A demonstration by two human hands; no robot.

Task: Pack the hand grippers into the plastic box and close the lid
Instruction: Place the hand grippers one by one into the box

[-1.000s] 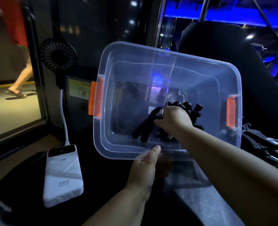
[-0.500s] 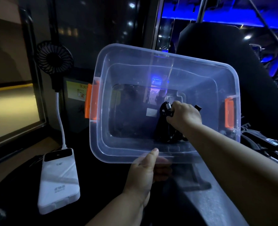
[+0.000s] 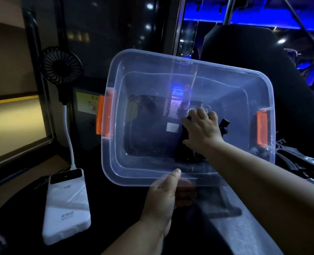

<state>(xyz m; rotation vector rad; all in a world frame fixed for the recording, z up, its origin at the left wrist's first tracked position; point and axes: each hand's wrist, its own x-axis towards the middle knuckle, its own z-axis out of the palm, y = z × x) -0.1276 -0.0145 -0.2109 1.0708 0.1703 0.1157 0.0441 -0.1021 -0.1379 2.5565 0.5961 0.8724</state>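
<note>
Hand grippers (image 3: 184, 149) lie as a dark heap on the floor of the plastic box (image 3: 106, 155), in its right half, closer to the right orange latch (image 3: 262, 127) than to the left orange latch (image 3: 103, 117). Our right hand (image 3: 202, 131) is inside the box, directly over them, with the fingers straight and spread. They are laid on the heap rather than curled round a handle. Our left hand (image 3: 163, 201) pinches the near rim, thumb on top and fingers underneath, and holds the box tilted with its mouth towards us.

As far as the dim light lets us judge, the heap's long axis runs from the near wall towards the far wall. One handle end (image 3: 224, 124) pokes out to the right of our knuckles. With the pieces straight below the right palm, we judge that this hand need only lift out through the mouth. We cannot make out a lid with any certainty.
</note>
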